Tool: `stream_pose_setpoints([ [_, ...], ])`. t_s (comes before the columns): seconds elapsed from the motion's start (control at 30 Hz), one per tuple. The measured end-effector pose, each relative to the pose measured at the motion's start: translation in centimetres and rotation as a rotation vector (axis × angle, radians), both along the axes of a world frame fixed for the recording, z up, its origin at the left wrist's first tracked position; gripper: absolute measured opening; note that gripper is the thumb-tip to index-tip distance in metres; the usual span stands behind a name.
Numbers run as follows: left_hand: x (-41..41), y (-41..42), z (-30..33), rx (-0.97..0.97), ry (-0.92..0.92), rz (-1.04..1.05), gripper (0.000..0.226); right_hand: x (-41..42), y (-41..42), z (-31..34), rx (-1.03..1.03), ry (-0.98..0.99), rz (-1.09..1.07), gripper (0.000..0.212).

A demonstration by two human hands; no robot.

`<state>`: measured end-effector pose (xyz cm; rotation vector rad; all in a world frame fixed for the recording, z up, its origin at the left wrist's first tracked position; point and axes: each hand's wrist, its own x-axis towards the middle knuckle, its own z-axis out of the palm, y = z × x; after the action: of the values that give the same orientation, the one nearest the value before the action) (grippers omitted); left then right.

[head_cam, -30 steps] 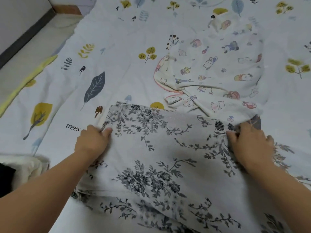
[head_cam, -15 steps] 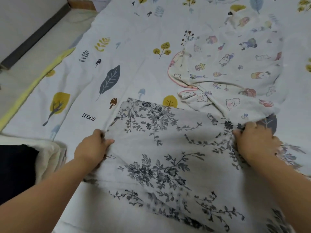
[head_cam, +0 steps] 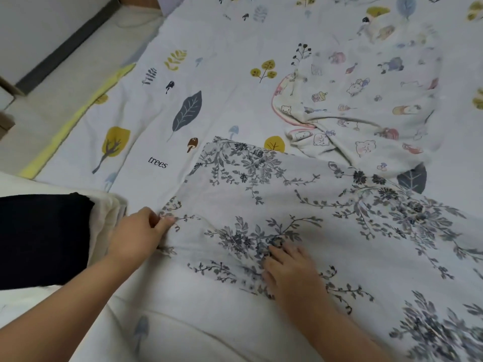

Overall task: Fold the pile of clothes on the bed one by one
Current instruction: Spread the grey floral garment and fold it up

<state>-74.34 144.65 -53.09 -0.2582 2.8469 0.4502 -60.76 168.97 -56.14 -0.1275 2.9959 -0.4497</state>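
Note:
A white garment with a grey floral print [head_cam: 300,199] lies spread over the near part of the bed. My left hand [head_cam: 138,235] pinches its left edge between thumb and fingers. On the garment's middle, my right hand [head_cam: 290,267] rests with fingers bent into the cloth, bunching it a little. Beyond it, at the upper right, a crumpled white garment with small cartoon animals [head_cam: 366,100] lies on the sheet.
The bed sheet [head_cam: 209,61] is white with printed leaves and trees. A folded stack with a black piece [head_cam: 39,239] on cream cloth [head_cam: 107,220] sits at the left. The bed's left edge and floor [head_cam: 52,74] run along the upper left.
My right hand has left the garment's far right corner and moved left and nearer, onto its middle. My left hand slid nearer along the left edge. The view shifted left.

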Motion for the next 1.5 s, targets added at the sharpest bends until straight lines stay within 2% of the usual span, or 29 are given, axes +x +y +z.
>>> stream_pose_setpoints([
  [0.07, 0.1, -0.3, -0.4, 0.050, -0.049, -0.012, 0.038, -0.5, -0.2, -0.3, -0.033, 0.027, 0.007, 0.019],
  [0.13, 0.1, -0.6, -0.6, 0.110, -0.094, 0.008, 0.033, -0.3, -0.7, 0.0, -0.097, 0.142, -0.013, 0.012],
  [0.2, -0.4, -0.9, -0.4, 0.121, -0.030, 0.021, 0.028, 0.3, -1.3, 0.7, -0.192, 0.278, -0.095, 0.045],
  [0.27, -1.0, -1.0, 0.5, 0.160, 0.161, 0.057, 0.023, 0.6, -2.2, 1.3, -0.273, 0.362, -0.135, 0.060],
  [0.33, -1.4, -1.1, 0.6, 0.168, 0.220, 0.084, 0.019, 0.8, -2.8, 0.7, -0.210, 0.334, -0.122, 0.064],
  [0.37, -1.4, -1.3, 0.3, 0.119, 0.161, 0.078, 0.019, 1.0, -3.1, 0.1, -0.138, 0.260, -0.099, 0.064],
  [0.43, -1.0, -1.4, -0.7, -0.019, -0.015, 0.060, 0.020, 1.4, -3.5, -0.7, 0.037, 0.175, -0.051, 0.046],
  [0.47, -0.8, -1.1, -1.0, -0.036, -0.080, 0.069, 0.024, 1.7, -3.4, -1.2, 0.105, 0.151, -0.055, 0.049],
  [0.53, -0.6, -0.2, -1.0, 0.038, -0.131, 0.108, 0.035, 2.5, -2.8, -2.3, 0.169, 0.068, -0.080, 0.106],
  [0.57, -0.5, 0.2, -0.7, 0.097, -0.154, 0.126, 0.039, 2.7, -2.5, -2.5, 0.179, 0.062, -0.116, 0.127],
  [0.6, -0.4, 0.3, -0.7, 0.184, -0.171, 0.167, 0.042, 2.8, -2.3, -2.5, 0.197, 0.073, -0.127, 0.136],
  [0.67, -0.2, 0.1, -0.6, 0.390, -0.206, 0.269, 0.040, 3.0, -2.1, -2.5, 0.231, 0.071, -0.124, 0.135],
  [0.73, -0.1, -0.4, -0.5, 0.561, -0.245, 0.336, 0.031, 2.6, -2.2, -2.2, 0.253, 0.073, -0.124, 0.118],
  [0.8, 0.0, -0.5, 0.2, 0.612, -0.231, 0.310, 0.022, 2.4, -2.4, -1.2, 0.258, 0.080, -0.136, 0.098],
  [0.83, 0.0, -0.6, 0.7, 0.603, -0.204, 0.285, 0.018, 2.4, -2.4, -0.5, 0.248, 0.086, -0.126, 0.096],
  [0.9, 0.2, -1.2, 2.0, 0.567, -0.144, 0.215, 0.018, 3.2, -2.6, 0.6, 0.200, 0.123, -0.119, 0.107],
  [1.0, 1.0, -3.8, 2.9, 0.467, -0.122, 0.178, 0.032, 5.2, -4.2, 1.8, 0.137, 0.109, -0.067, 0.142],
  [1.03, 1.6, -4.8, 3.0, 0.403, -0.129, 0.173, 0.030, 5.9, -5.0, 1.7, 0.121, 0.091, -0.047, 0.148],
  [1.1, 3.1, -6.1, 2.7, 0.250, -0.165, 0.138, 0.021, 7.2, -6.6, 0.6, 0.088, 0.071, -0.027, 0.139],
  [1.17, 4.3, -6.4, 1.9, 0.087, -0.218, 0.090, 0.023, 8.1, -7.7, -0.8, 0.071, 0.037, -0.021, 0.117],
  [1.23, 4.5, -6.1, 1.0, -0.067, -0.219, 0.021, 0.025, 8.0, -7.8, -1.0, 0.070, -0.078, 0.050, 0.109],
  [1.3, 4.2, -5.4, 0.4, -0.137, -0.213, -0.035, 0.029, 6.3, -6.6, 0.2, 0.033, -0.008, 0.066, 0.062],
  [1.33, 4.0, -5.0, 0.2, -0.140, -0.209, -0.055, 0.032, 4.7, -5.8, 0.8, -0.014, 0.056, 0.007, 0.047],
  [1.43, 4.0, -4.3, -0.3, -0.117, -0.237, -0.046, 0.041, -1.6, -2.5, 1.7, -0.056, 0.205, -0.166, 0.045],
  [1.5, 4.2, -4.4, -1.0, -0.094, -0.225, -0.025, 0.046, -6.1, -0.5, 1.9, -0.015, 0.188, -0.207, 0.039],
])
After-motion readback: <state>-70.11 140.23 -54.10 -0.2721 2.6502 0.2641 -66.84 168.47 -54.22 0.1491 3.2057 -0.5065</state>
